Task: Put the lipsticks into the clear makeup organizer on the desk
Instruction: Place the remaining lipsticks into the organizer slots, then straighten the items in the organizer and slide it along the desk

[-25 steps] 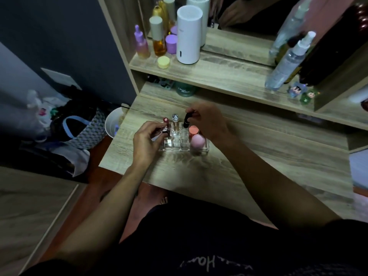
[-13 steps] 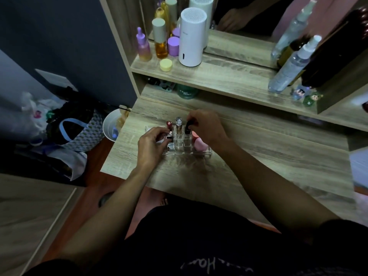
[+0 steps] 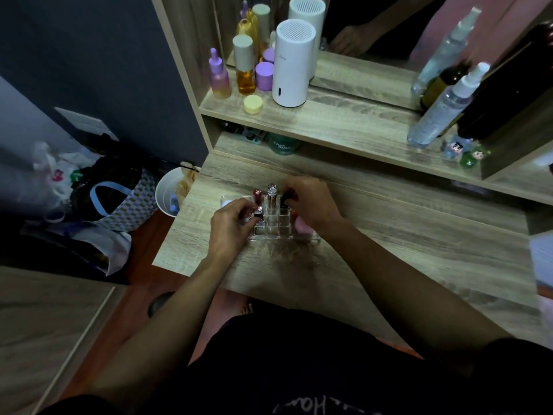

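Note:
A clear makeup organizer stands near the middle of the wooden desk. In its back row a red-topped lipstick and a silver-topped lipstick stand upright. My right hand grips a black lipstick at the back right slot. My left hand pinches a silver-and-black lipstick over a slot on the organizer's left side. A pink sponge sits in the right part, half hidden by my right wrist.
An upper shelf carries a white cylinder, purple and amber bottles and a spray bottle. A green jar sits under it. A white bin and bags stand on the floor left of the desk.
The black lipstick in my right hand has sunk lower into the organizer. My left hand has brought its lipstick down onto the left slots.

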